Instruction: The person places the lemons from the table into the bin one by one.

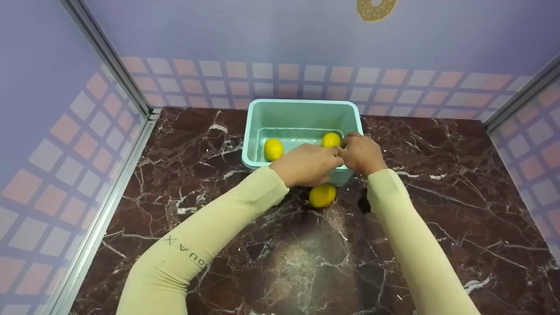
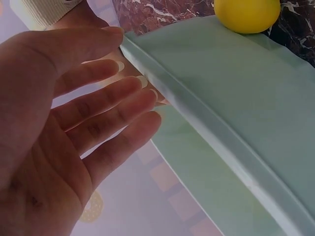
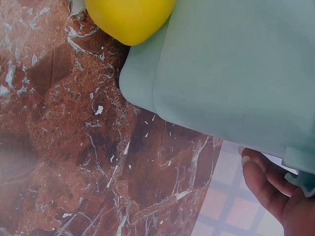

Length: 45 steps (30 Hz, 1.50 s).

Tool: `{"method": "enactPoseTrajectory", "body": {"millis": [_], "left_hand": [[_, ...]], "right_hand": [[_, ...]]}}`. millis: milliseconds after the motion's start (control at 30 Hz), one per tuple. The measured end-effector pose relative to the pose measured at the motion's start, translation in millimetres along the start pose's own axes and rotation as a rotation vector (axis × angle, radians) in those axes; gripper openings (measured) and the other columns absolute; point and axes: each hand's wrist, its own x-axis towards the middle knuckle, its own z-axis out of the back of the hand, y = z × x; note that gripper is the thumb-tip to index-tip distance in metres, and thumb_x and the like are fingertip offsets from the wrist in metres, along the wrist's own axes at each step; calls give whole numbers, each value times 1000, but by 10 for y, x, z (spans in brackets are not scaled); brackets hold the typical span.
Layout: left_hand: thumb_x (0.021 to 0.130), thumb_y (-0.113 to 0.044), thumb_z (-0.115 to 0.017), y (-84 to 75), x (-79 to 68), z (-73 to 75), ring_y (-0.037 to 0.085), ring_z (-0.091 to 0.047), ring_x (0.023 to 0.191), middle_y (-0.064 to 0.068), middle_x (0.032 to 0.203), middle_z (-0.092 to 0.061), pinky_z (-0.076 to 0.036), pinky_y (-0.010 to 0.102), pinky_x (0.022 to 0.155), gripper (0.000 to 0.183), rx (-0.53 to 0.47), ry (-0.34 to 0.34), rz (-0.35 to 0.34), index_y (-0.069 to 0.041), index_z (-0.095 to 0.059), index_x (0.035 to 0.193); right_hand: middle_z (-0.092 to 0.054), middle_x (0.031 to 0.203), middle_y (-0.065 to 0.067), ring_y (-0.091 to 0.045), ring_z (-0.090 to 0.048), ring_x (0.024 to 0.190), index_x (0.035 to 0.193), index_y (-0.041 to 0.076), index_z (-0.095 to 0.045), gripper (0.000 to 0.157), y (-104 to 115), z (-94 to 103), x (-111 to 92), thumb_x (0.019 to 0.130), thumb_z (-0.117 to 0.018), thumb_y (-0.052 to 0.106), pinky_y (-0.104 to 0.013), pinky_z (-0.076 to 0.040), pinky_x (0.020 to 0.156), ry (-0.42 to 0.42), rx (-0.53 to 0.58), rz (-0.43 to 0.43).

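A light green plastic bin (image 1: pixel 302 105) stands near the back wall. Inside lie two lemons, one at the left (image 1: pixel 274 149) and one at the right (image 1: pixel 331 140). Another lemon (image 1: pixel 323 195) rests on the counter, right at the bin's front wall. My left hand (image 1: pixel 308 164) reaches across the front rim, its fingers extended and holding nothing in the left wrist view. The right hand (image 1: pixel 361 153) grips the bin's rim near the front right corner. In the right wrist view its fingers (image 3: pixel 263 184) lie along the bin's side; the rest of that hand is out of frame.
Dark red marbled counter (image 1: pixel 197 175) surrounds the bin. Purple panels with a tile pattern (image 1: pixel 210 83) enclose the back and both sides, joined by metal corner posts (image 1: pixel 109 52). A small black object (image 1: pixel 364 201) sits beside the right sleeve.
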Motion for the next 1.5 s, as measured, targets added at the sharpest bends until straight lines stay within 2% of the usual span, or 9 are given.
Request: {"method": "enactPoseTrajectory", "body": {"millis": [400,667,1000,1200,1500], "left_hand": [[90,-24,-64,-61,-6,-26,21,-63,86,3,109,-64,-56,37,79,24,14,-11,-19,-13,-63,111],[89,-20,-63,-100,3,-65,21,-62,80,2,101,-65,-55,36,75,21,2,-9,-38,-14,-63,108],[88,-19,-62,-137,-1,-122,22,-63,74,3,95,-66,-56,38,70,17,-1,-14,-45,-14,-63,105],[87,-17,-61,-153,9,-157,20,-59,72,3,88,-66,-56,38,69,16,-13,13,-44,-14,-63,102],[87,-16,-60,-170,11,-211,21,-58,74,3,90,-65,-54,38,71,18,-11,28,-54,-14,-64,105]], "right_hand": [[-63,116,-13,-40,-62,98,97,5,-70,40,-11,-9,-1,94,-50,40,-55,-49,86,3,7,1],[-61,124,-13,-40,-61,105,101,5,-71,42,-18,-15,-18,94,-50,42,-55,-48,92,14,25,-9],[-62,121,-13,-38,-62,103,100,4,-70,43,-15,-13,-11,95,-50,42,-54,-48,92,13,20,-2],[-62,122,-13,-40,-62,103,100,5,-71,42,-22,-23,-8,94,-52,42,-55,-48,91,3,20,6],[-62,120,-12,-39,-61,104,100,5,-70,42,-1,-23,2,94,-52,42,-55,-47,92,5,24,-2]]}}
